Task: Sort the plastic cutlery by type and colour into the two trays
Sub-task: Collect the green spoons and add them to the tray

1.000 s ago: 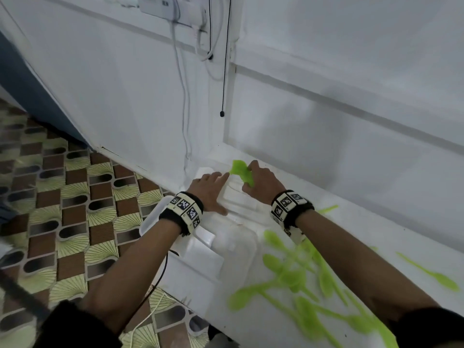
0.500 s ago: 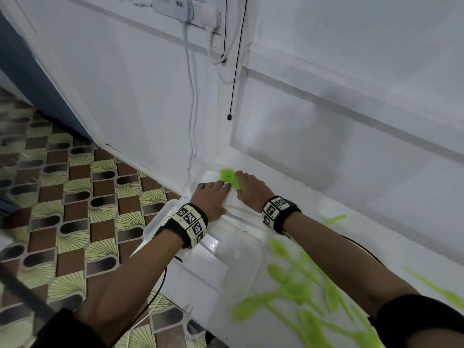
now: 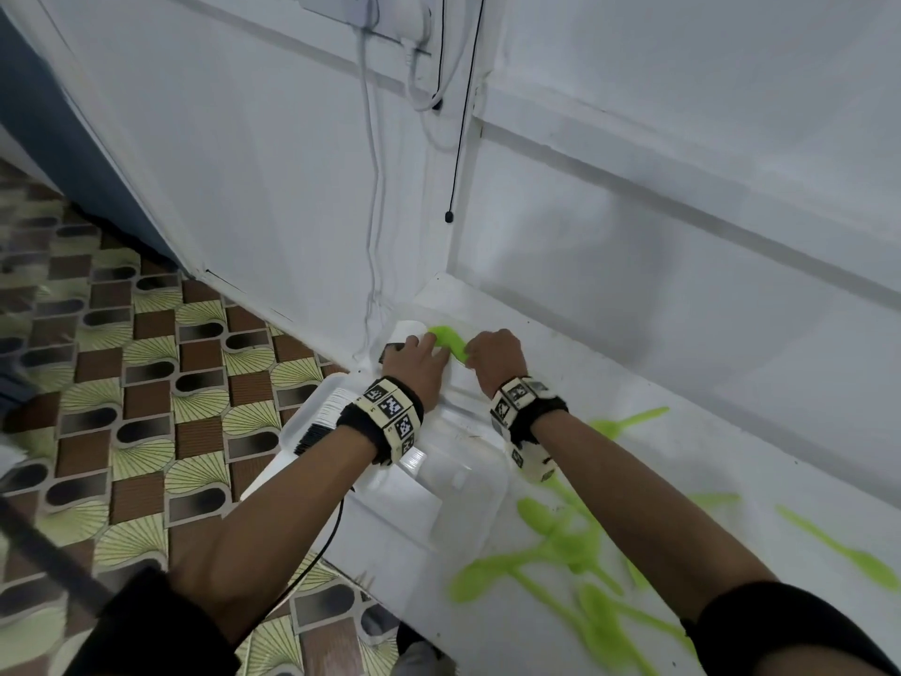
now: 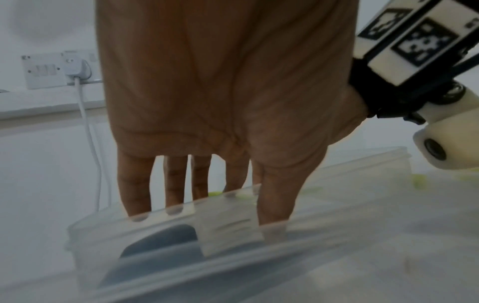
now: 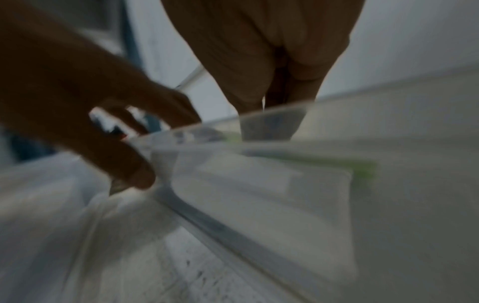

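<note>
Green cutlery (image 3: 451,343), apparently pinched by right hand (image 3: 495,358), over clear tray (image 3: 463,407); left hand (image 3: 417,365) fingers spread inside.

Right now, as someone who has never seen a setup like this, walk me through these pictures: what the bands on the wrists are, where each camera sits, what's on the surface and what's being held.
No machine here: a person works with bare hands. The checkered bands on the wrists carry small cameras. The big picture comes from a head-worn camera looking down; the other two look along each hand at the fingers.

The left hand rests with straight fingers on a clear plastic tray at the corner of a white table. The right hand holds a green plastic utensil over that tray; blur hides whether it is a spoon or fork. More green cutlery lies loose on the table. The right wrist picture is blurred.
</note>
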